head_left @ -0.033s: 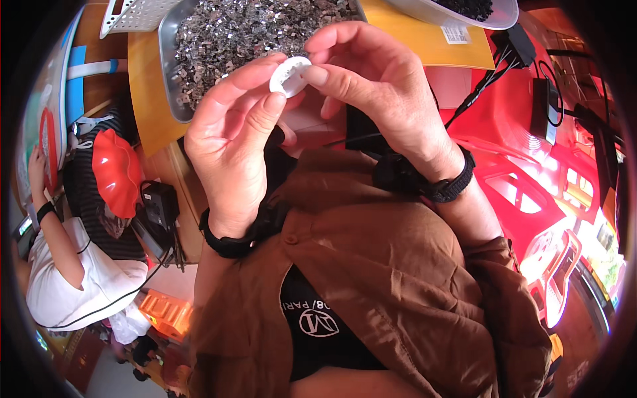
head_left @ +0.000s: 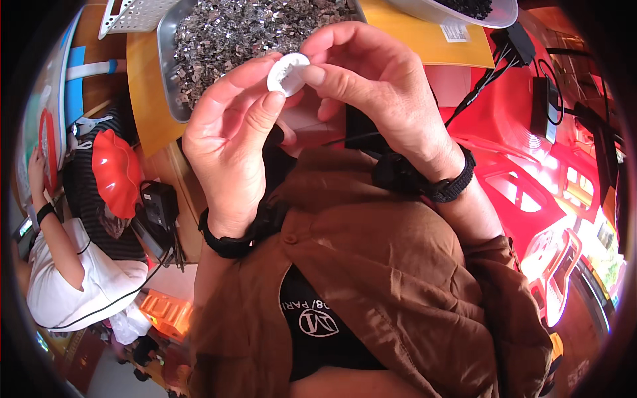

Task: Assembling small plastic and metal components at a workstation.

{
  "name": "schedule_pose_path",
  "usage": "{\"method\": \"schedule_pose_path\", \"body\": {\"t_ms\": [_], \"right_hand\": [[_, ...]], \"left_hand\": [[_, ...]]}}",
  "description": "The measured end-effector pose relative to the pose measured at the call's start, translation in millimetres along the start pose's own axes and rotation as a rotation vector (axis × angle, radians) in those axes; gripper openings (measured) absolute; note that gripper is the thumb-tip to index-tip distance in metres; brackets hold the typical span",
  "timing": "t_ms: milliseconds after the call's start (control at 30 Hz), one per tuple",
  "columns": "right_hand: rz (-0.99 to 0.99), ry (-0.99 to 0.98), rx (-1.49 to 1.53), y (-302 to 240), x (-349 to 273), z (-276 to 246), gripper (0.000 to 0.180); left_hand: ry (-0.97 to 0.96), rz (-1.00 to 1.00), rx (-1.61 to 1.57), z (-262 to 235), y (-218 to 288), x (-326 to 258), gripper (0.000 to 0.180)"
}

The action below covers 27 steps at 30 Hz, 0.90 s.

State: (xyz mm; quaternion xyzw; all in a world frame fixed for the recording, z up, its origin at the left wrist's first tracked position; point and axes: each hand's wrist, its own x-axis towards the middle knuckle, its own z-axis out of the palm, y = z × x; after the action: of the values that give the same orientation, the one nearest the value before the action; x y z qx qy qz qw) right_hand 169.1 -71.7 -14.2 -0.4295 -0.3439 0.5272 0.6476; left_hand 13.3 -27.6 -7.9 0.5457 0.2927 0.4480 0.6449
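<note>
Holding a white round piece in front of the chest, the two hands meet at its rim. The left hand pinches the lower-left edge between thumb and fingers; the right hand grasps the right edge, thumb foremost, its remaining fingers bent. Seen from above, the piece overlaps the near side of a metal tray; its height over the tray cannot be told. The tray's left wall and a yellow board run beyond the left hand. Open room lies between the wrists, above the brown shirt, and over the board right of the tray. Counted: one white piece; one tray, its small metal parts too many to number; one white perforated basket, upper left; one translucent bowl, upper right; one red scalloped dish; one other person, left.
</note>
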Motion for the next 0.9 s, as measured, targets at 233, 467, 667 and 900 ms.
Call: {"method": "schedule_pose_path", "body": {"t_ms": [233,467,667,900], "right_hand": [[0.131,-0.06,-0.047,-6,-1,0,0.018],[-0.587,0.016,-0.815,-12,-3,1,0.014],[-1.221,-0.063,-1.101,-4,21,-17,0.033],[-1.275,-0.183,-1.015,-15,27,-15,0.024]], "left_hand": [[0.02,-0.075,-0.049,7,9,2,0.028],[0.029,-0.138,-0.04,3,10,1,0.028],[0.016,-0.146,-0.007,5,12,0,0.028],[-0.057,-0.193,-0.028,2,13,-1,0.028]]}}
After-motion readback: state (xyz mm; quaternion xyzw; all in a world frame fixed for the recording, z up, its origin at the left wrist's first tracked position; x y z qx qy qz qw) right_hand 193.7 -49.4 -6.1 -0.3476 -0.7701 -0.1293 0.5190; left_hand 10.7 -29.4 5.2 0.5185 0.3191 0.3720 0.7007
